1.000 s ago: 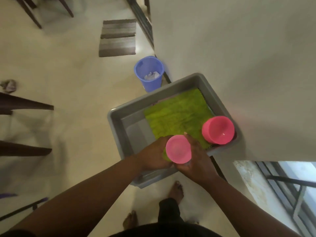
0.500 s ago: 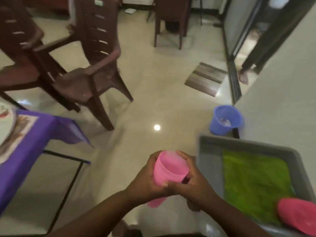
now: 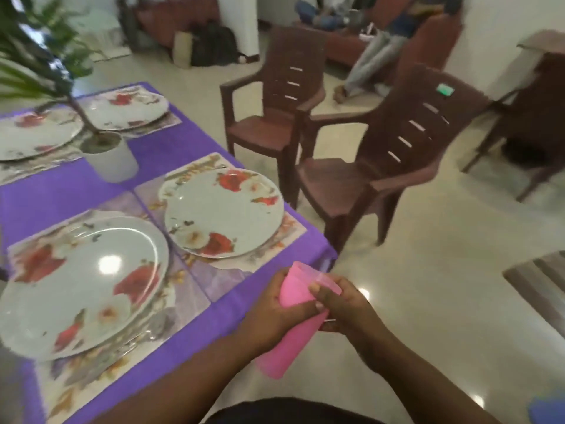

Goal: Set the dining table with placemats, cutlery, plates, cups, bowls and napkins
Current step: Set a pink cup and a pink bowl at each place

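Note:
A stack of pink plastic cups [image 3: 293,319] is tilted in front of me, just off the table's near right corner. My left hand [image 3: 272,313] grips its side from the left and my right hand [image 3: 345,310] pinches the rim of the top cup from the right. The table wears a purple cloth [image 3: 153,154]. On it lie flowered placemats [image 3: 220,276], each bearing a white plate with red flowers: one near me [image 3: 76,286], one to its right [image 3: 223,212], two at the far left [image 3: 122,108].
A potted plant in a white pot [image 3: 110,157] stands mid-table. Two brown plastic armchairs [image 3: 382,166] stand right of the table. A person sits on a sofa at the back [image 3: 373,53]. A dark cabinet [image 3: 538,96] stands far right, and a striped mat [image 3: 538,276] lies at the right edge.
My view has swung left from the grey tub and blue bucket to the dining table. Both hands carried the pink cups along and hold them near the table's corner.

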